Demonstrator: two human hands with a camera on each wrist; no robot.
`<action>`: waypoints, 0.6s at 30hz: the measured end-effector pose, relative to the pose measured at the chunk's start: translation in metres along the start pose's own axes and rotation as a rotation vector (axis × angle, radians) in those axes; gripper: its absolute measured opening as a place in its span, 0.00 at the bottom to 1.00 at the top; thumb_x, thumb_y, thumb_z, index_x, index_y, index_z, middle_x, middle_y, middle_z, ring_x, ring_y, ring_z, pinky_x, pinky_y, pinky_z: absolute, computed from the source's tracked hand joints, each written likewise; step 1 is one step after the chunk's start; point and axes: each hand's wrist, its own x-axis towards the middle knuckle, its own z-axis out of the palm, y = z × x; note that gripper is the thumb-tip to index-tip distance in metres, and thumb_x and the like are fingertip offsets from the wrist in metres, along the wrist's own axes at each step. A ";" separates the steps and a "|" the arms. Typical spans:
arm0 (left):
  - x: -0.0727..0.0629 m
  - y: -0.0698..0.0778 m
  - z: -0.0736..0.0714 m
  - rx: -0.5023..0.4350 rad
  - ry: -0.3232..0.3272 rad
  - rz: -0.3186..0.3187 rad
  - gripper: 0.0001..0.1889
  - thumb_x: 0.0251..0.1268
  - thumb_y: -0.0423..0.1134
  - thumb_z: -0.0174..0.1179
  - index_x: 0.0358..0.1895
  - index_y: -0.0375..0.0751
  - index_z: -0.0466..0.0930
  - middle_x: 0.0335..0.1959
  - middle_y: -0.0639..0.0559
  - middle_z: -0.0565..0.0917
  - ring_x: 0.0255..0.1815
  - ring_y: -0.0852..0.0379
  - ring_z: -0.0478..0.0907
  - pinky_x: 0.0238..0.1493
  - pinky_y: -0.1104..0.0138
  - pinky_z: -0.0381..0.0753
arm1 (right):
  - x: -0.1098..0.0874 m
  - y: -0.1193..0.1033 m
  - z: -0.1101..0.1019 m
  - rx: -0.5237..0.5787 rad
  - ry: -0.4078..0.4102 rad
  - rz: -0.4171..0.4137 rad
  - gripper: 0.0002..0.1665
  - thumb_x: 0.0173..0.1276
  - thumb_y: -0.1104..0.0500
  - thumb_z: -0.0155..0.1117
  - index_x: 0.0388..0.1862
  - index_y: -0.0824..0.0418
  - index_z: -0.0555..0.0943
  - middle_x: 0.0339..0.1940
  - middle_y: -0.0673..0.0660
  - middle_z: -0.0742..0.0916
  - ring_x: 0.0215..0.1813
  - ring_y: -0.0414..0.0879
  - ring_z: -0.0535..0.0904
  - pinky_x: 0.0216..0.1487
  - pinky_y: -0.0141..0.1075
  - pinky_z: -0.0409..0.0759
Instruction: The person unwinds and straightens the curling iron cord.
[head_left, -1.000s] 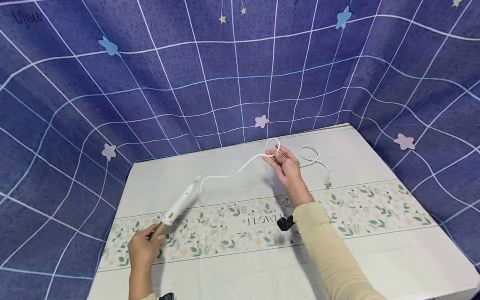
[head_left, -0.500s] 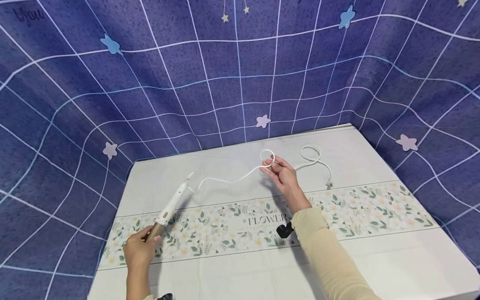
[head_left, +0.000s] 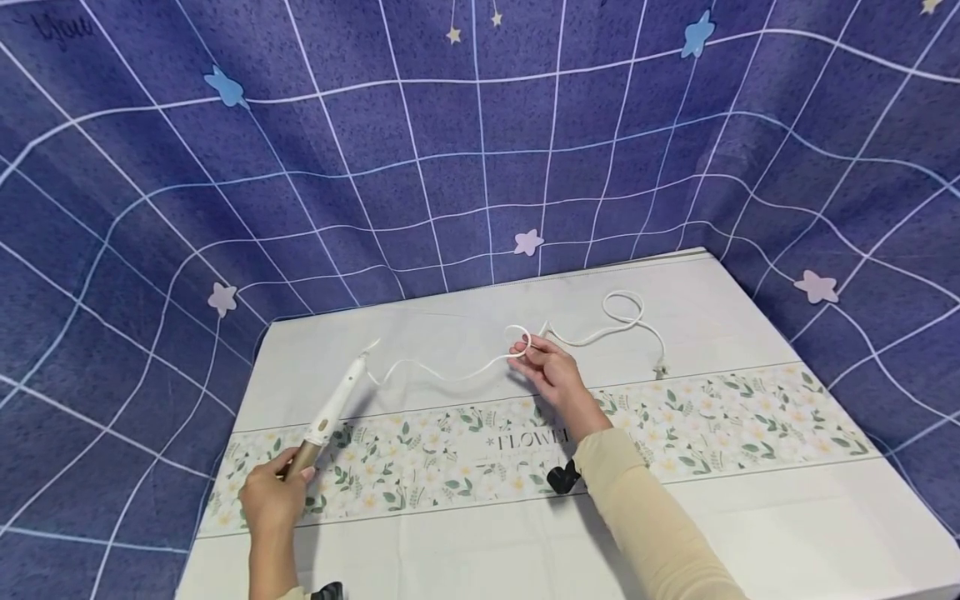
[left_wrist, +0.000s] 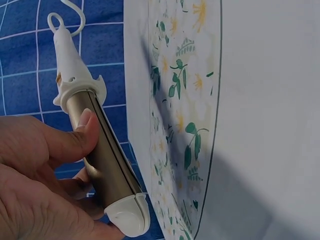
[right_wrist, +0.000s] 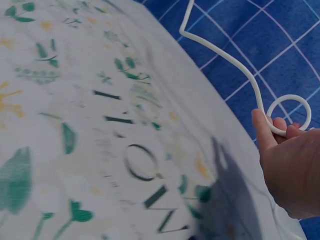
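Observation:
My left hand (head_left: 273,493) grips a hair straightener by its gold barrel (left_wrist: 102,150), thumb along the near side. The straightener's white handle (head_left: 337,404) slants up and away over the table, with its hanging loop at the far end. From there a thin white cord (head_left: 450,379) runs in waves to my right hand (head_left: 553,377). That hand pinches a small loop of the cord (right_wrist: 289,97) between thumb and fingers, above the table. Beyond it the cord lies curled on the table and ends at a plug (head_left: 660,368).
The white table cover (head_left: 480,550) carries a floral band (head_left: 450,458) with lettering across its middle. Blue gridded curtains (head_left: 420,183) with stars hang at the back and both sides. A black wrist strap piece (head_left: 562,477) shows by the right sleeve.
Both hands have drawn slightly nearer, the right hand also leftward with its cord loop. The straightener has swung a little left and steeper. More cord lies slack between the hands.

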 end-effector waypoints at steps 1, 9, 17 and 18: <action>0.001 0.000 0.000 0.001 0.002 0.003 0.23 0.60 0.30 0.63 0.60 0.34 0.76 0.50 0.29 0.76 0.50 0.30 0.72 0.50 0.42 0.68 | 0.000 0.002 -0.001 -0.009 0.003 0.011 0.25 0.72 0.76 0.44 0.67 0.76 0.63 0.44 0.65 0.82 0.61 0.61 0.74 0.62 0.50 0.71; 0.003 0.002 -0.002 -0.002 -0.002 0.001 0.22 0.60 0.31 0.63 0.60 0.34 0.76 0.50 0.28 0.77 0.50 0.29 0.72 0.52 0.42 0.67 | -0.002 0.015 -0.005 -0.080 0.011 0.068 0.27 0.72 0.76 0.44 0.70 0.75 0.61 0.61 0.73 0.74 0.62 0.59 0.73 0.62 0.46 0.72; 0.002 0.002 -0.003 -0.008 0.015 -0.001 0.23 0.59 0.29 0.63 0.60 0.33 0.75 0.50 0.27 0.78 0.49 0.30 0.74 0.51 0.43 0.68 | -0.004 0.013 -0.007 -0.068 0.027 0.086 0.27 0.73 0.75 0.45 0.70 0.75 0.60 0.67 0.77 0.66 0.70 0.65 0.64 0.61 0.44 0.73; 0.002 0.002 -0.003 -0.009 0.019 0.002 0.23 0.59 0.29 0.63 0.60 0.32 0.76 0.49 0.27 0.78 0.49 0.30 0.74 0.51 0.43 0.68 | -0.005 0.012 -0.006 -0.063 0.036 0.083 0.27 0.73 0.74 0.45 0.70 0.74 0.61 0.67 0.77 0.66 0.69 0.65 0.64 0.60 0.44 0.74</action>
